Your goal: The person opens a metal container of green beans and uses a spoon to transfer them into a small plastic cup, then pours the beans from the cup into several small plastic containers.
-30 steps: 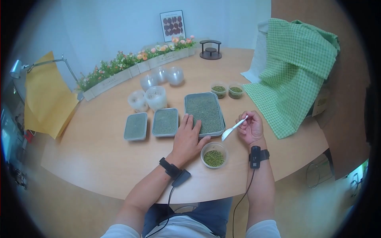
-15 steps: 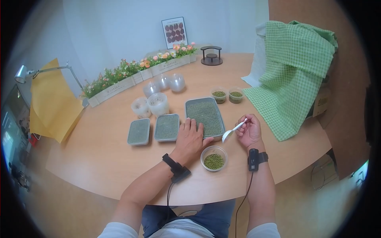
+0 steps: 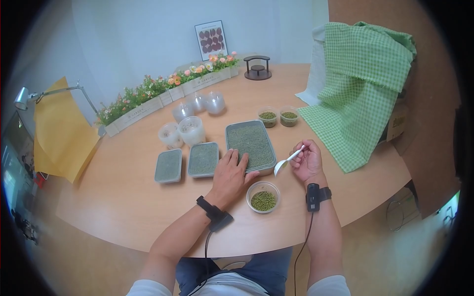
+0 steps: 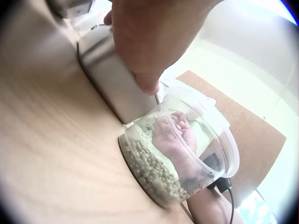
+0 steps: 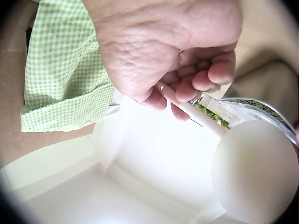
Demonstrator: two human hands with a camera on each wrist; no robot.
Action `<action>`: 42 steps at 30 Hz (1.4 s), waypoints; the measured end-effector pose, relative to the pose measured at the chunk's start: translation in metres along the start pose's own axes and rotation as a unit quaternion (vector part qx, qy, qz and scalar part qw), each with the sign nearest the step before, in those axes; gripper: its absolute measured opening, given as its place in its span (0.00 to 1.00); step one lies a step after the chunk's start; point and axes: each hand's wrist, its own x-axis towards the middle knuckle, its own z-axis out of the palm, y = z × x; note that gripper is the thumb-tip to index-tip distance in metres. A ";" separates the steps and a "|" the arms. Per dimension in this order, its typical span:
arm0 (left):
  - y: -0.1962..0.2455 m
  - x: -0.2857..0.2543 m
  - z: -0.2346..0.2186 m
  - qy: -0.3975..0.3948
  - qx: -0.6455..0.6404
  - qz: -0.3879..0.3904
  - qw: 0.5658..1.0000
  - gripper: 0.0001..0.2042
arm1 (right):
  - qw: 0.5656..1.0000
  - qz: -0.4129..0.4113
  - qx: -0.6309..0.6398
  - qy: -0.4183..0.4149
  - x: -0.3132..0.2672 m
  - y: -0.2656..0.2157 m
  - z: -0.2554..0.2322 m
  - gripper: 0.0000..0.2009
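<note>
Pinching a spoon just right of the large tray, the right hand is curling its fingers, the left hand is resting extended fingers on it, and part-filled bean cups are standing before and behind it.

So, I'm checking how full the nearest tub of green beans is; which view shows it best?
The left wrist view: the tub is close up, side-on, the beans low behind its clear wall. The head view shows it small, from above; the right wrist view doesn't show it.
</note>
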 end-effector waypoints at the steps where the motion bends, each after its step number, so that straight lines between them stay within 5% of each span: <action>1: 0.000 0.000 0.001 0.001 0.005 0.005 1.000 0.31 | 1.000 0.001 -0.001 -0.003 0.000 0.000 0.000 0.15; 18: -0.007 -0.003 0.001 -0.006 0.039 0.043 0.998 0.29 | 0.996 -0.012 0.039 0.082 0.006 0.003 -0.010 0.14; 21: -0.010 0.009 -0.018 -0.038 0.021 0.048 0.998 0.28 | 0.995 -0.013 0.036 0.089 0.007 0.005 -0.012 0.14; 23: -0.011 0.027 -0.042 -0.204 -0.005 0.034 0.978 0.27 | 0.995 -0.015 0.037 0.096 0.007 0.007 -0.013 0.14; 29: -0.028 0.072 -0.040 -0.219 -0.031 -0.009 0.975 0.21 | 0.995 -0.016 0.036 0.090 0.006 0.005 -0.010 0.14; 36: -0.056 0.139 0.027 -0.140 -0.066 0.002 0.988 0.18 | 0.994 -0.027 0.048 0.093 0.007 0.002 -0.015 0.14; 40: -0.072 0.175 0.072 -0.115 -0.109 -0.084 0.984 0.18 | 0.993 -0.030 0.046 0.101 0.008 0.003 -0.016 0.13; 42: -0.071 0.183 0.076 -0.180 -0.157 -0.171 0.956 0.19 | 0.992 -0.033 0.052 0.108 0.006 0.003 -0.013 0.14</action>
